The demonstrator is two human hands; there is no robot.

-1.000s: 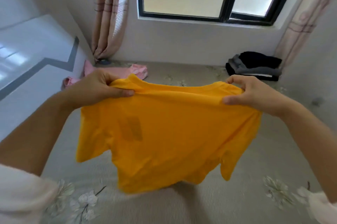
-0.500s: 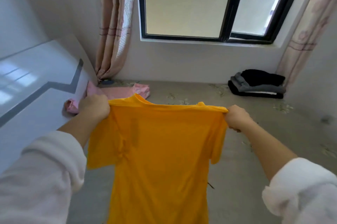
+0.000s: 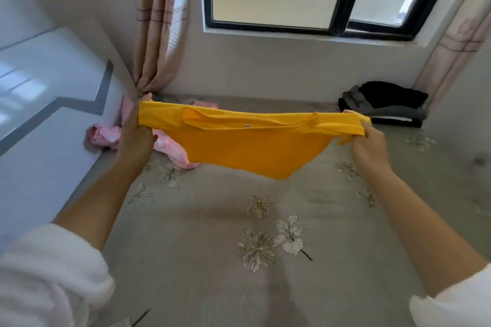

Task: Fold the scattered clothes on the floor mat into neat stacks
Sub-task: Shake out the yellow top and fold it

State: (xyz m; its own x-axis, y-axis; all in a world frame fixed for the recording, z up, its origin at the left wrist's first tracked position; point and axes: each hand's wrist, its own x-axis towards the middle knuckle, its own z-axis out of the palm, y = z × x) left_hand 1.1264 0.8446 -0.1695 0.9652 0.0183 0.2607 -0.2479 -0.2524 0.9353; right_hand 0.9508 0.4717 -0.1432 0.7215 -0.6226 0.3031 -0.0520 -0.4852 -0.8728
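Floral floor mat [image 3: 212, 286] below, yellow shirt [image 3: 247, 148] stretched between gripping left hand [image 3: 136, 132], right hand [image 3: 369, 146]

White sleeves, bare forearms.
The left sleeve [image 3: 47, 273] and right sleeve [image 3: 457, 302] are white, of a soft, thick, slightly fuzzy cloth, bunched in rounded folds near the elbows. Each cuff ends in a loose, puffy edge. Below them the forearms, wrists, left hand [image 3: 136, 135] and right hand [image 3: 369, 146] are bare.
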